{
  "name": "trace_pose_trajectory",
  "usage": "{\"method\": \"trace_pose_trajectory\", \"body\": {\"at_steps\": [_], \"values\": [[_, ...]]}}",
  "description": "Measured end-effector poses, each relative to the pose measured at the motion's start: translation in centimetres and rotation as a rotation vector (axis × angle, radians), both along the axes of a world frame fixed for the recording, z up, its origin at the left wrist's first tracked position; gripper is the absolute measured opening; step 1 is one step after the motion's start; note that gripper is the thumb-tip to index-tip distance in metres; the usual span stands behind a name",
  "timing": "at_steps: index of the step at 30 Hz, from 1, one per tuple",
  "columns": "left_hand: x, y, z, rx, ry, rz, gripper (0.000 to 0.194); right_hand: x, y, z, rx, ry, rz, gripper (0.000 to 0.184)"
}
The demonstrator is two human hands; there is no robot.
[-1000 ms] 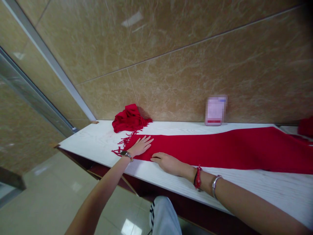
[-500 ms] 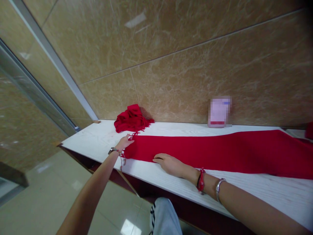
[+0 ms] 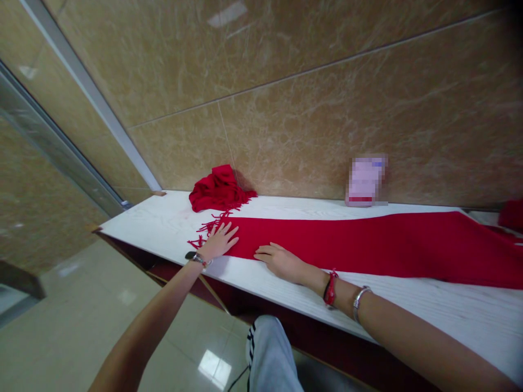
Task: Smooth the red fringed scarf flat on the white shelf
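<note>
A long red scarf (image 3: 351, 245) lies stretched along the white counter top, its fringe spread at the left end. My left hand (image 3: 219, 243) rests flat on that end beside the fringe, fingers spread. On the scarf's near edge lies my right hand (image 3: 281, 261), palm down with its fingers stretched out toward the left. Neither hand grips the cloth. Behind the left end, against the wall, sits a crumpled red fringed scarf (image 3: 216, 190).
A pink upright item (image 3: 365, 181), blurred out, leans on the marbled tile wall (image 3: 286, 136). More red cloth (image 3: 510, 215) shows at the far right. The white counter (image 3: 134, 220) ends at the left above a tiled floor (image 3: 90, 294).
My left hand has moved from the fringe corner onto the scarf and spread its fingers. The fringe now lies fanned out to the left. My right hand stays nearly in place.
</note>
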State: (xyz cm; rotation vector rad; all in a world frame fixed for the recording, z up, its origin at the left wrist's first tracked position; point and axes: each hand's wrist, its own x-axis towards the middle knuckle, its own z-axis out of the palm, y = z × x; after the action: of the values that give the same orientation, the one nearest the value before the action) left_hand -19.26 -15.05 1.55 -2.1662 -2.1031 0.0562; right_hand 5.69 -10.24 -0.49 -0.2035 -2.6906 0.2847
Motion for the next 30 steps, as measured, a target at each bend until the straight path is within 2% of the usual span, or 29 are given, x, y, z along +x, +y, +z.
{"method": "trace_pose_trajectory", "body": {"at_steps": [2,5,7,10,12,17,23,30], "values": [[0.9,-0.5,0.0,0.032,-0.011,-0.068,0.045,0.1,0.2,0.2,-0.004,0.042,-0.02,0.031],[2.5,-1.4,-0.6,-0.014,-0.071,-0.167,0.047,0.3,0.7,0.5,-0.02,0.124,-0.14,0.029],[3.1,-1.8,-1.0,-0.046,-0.093,-0.154,0.046,0.5,1.1,0.3,-0.013,0.099,-0.21,0.03],[3.1,-1.9,-1.3,-0.033,-0.097,-0.147,0.045,0.8,1.5,-0.2,0.032,-0.008,-0.213,0.033],[2.5,-1.7,-1.2,0.013,-0.095,-0.112,0.043,0.9,1.6,-0.6,0.042,-0.026,-0.206,0.035],[0.2,-1.2,-1.3,0.18,-0.065,0.12,0.041,0.9,1.6,-1.1,-0.007,0.009,-0.238,0.034],[-0.1,-0.9,-1.9,0.211,-0.098,0.159,0.041,1.5,1.5,-0.9,0.023,0.038,-0.268,0.033],[0.1,-0.7,-2.0,0.228,-0.128,0.222,0.041,1.6,1.3,-1.3,-0.023,0.056,-0.247,0.03]]}}
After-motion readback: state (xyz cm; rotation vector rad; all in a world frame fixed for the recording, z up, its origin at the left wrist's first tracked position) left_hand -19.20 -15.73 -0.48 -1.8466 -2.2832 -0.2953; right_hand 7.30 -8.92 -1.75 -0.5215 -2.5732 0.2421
